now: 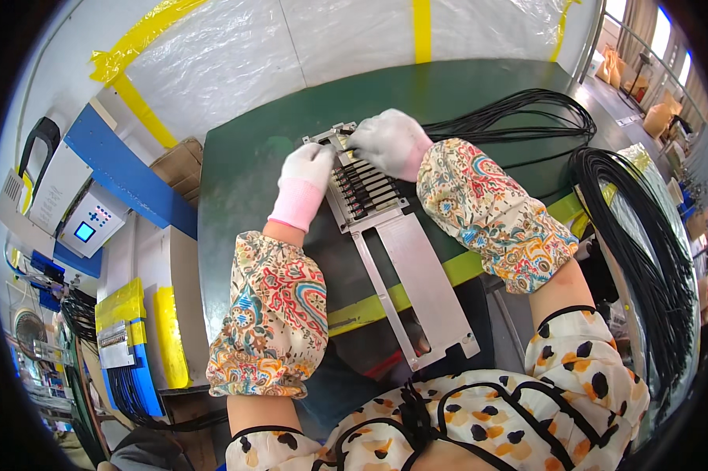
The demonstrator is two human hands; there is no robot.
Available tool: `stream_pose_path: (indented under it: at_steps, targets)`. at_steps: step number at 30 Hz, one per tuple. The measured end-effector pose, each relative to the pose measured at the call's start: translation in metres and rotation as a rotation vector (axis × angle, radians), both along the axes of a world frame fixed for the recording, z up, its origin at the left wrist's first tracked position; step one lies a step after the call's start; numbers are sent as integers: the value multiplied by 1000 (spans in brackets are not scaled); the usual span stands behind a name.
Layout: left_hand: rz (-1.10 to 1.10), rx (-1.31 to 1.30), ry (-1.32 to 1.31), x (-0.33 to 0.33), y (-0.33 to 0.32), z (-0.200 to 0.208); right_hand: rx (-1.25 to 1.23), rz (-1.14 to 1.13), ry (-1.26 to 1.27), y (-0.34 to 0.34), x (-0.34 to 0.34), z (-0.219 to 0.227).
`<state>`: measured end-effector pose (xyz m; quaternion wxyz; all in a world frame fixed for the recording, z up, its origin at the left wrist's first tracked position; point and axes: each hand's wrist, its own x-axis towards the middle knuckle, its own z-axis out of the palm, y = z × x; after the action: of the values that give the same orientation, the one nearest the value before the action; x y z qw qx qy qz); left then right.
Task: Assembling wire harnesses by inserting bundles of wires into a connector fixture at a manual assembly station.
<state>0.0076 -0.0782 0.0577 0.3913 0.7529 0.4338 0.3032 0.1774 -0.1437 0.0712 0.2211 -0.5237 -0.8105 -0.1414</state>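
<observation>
A silver metal fixture (424, 275) lies on the green table, its long slotted plate reaching past the near edge. Across its far part sits a row of slots (367, 187) holding several black cable ends side by side. My left hand (307, 166), in a white glove with a pink cuff, is closed in a pinch at the fixture's far left side. From the right, my right hand (389, 141), gloved alike, pinches at the far end of the row, close to the left fingertips. What either hand's fingertips hold is too small and covered to make out.
A loop of black cables (542, 106) runs right from behind my right hand over the green table (252, 196). A thick cable bundle (644, 251) hangs at the right. To the left stand a white device with a small screen (85, 231) and a blue-edged panel (130, 173).
</observation>
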Motion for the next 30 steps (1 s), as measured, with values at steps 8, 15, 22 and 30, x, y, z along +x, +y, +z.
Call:
stream_pose_path:
  at_steps: [8,15,22,30]
  targets:
    - [12,178,67,-9,16,-9,-177,46,476,5,24,-6]
    - [156,412,264,-13,18,-17,-135,-36,285,16,25,-21]
    - [148,265,451,-8,6,-4,-200,-57,215,19,20,-23]
    - [48,319,688,-2,-5,-1,-244,-7,248,23,23,-26]
